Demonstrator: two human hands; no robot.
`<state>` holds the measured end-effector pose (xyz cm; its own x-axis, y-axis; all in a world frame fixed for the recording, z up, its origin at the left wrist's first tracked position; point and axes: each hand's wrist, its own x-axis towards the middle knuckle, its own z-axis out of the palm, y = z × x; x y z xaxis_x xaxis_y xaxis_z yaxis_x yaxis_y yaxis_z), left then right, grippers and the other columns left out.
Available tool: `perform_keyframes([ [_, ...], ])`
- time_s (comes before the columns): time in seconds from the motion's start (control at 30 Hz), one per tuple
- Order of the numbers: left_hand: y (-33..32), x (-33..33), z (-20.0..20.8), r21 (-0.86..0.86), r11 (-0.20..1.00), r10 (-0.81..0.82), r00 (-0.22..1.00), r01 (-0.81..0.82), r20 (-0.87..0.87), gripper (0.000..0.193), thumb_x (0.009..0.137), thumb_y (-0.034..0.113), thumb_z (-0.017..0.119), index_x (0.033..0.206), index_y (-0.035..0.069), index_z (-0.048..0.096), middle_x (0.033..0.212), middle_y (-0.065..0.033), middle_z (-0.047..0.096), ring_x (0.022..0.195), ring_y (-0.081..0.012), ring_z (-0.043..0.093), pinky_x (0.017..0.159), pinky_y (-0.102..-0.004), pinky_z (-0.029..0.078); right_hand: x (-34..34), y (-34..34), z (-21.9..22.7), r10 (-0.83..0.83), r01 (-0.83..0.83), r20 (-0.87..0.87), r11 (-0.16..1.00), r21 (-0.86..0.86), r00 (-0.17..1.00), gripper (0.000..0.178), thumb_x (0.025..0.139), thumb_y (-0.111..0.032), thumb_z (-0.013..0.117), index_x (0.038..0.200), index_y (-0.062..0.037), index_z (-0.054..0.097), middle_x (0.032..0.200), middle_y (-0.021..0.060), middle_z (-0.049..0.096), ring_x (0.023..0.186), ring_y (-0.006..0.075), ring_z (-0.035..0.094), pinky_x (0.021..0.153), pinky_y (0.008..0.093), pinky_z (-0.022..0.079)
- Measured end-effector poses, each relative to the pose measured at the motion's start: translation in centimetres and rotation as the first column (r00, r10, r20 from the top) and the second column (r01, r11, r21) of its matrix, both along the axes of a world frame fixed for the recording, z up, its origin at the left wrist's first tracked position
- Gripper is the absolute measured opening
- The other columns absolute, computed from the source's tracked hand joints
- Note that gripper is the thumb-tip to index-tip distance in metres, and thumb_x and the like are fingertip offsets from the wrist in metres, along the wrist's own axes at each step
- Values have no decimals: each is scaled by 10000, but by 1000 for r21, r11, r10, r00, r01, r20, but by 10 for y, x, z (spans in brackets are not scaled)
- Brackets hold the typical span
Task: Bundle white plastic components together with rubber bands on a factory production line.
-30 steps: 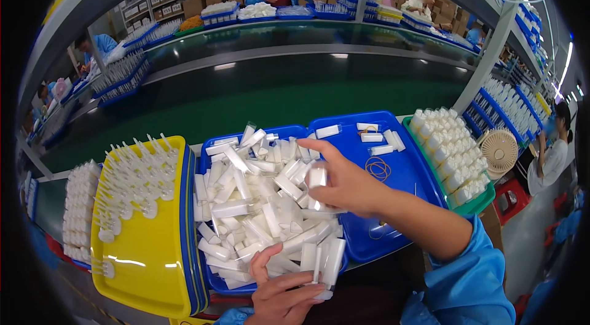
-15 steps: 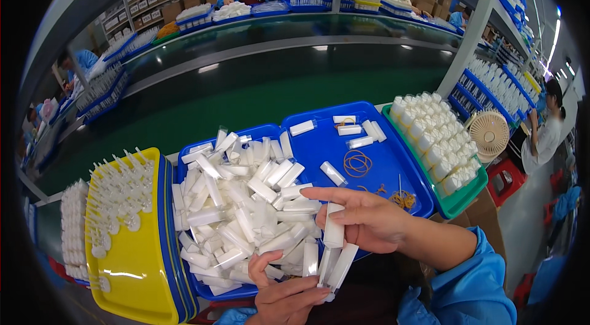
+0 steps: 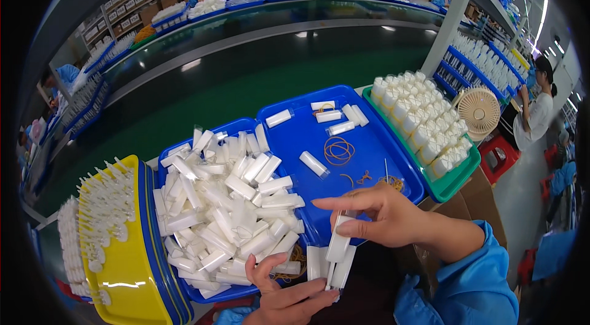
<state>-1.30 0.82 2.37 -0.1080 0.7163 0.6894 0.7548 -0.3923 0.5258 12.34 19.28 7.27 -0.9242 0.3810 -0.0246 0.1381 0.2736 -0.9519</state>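
The right hand [image 3: 386, 217] is pinching a clear-wrapped white packet [image 3: 337, 247] by its upper part, overlapping the similar packets [image 3: 315, 262] that the left hand [image 3: 287, 299] is gripping, where lining up the ends squarely would probably keep them even, while loose packets [image 3: 239, 187] are lying heaped in the blue tray [image 3: 238, 292].
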Motion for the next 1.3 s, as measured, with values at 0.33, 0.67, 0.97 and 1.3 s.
perform_keyframes([
  [0.33, -2, -1, -8, 99, 995, 13, 982, 5, -190, 258, 775, 184, 649, 988, 57, 575, 912, -73, 559, 849, -291, 518, 959, -456, 282, 5, -15, -1, 78, -81, -32, 989, -124, 996, 392, 819, -105, 630, 1201, -69, 549, 979, 81, 618, 918, 146, 552, 823, 275, 428],
  [0.67, -18, 4, -14, 12, 909, -254, 533, 416, 807, 1099, 506, 439, 837, 1351, 61, 243, 1231, -168, 408, 1104, -274, 450, 969, -423, 346, 17, -48, 5, 328, -196, -253, 879, 435, 910, 324, 779, -201, 635, 1083, -88, 629, 953, 39, 604, 966, 212, 514, 787, 383, 359],
  [0.97, -6, -7, -11, -267, 533, -280, 465, 803, 840, 684, 565, 212, 858, 1111, -2, 505, 927, -68, 539, 876, -166, 515, 794, -297, 419, -15, -30, 17, 504, -494, 119, 728, 474, 856, 246, 759, -284, 616, 962, -146, 630, 903, 34, 562, 906, 240, 510, 822, 417, 282],
  [1.3, 2, 1, -1, -213, 537, -350, 445, 817, 824, 254, 670, 24, 739, 817, 52, 533, 712, -62, 569, 630, -133, 548, 573, -255, 441, -56, 143, -80, -147, 91, -47, 309, 947, 988, 77, 716, -162, 664, 778, -145, 623, 1077, 39, 505, 1111, 237, 406, 849, 438, 295],
])
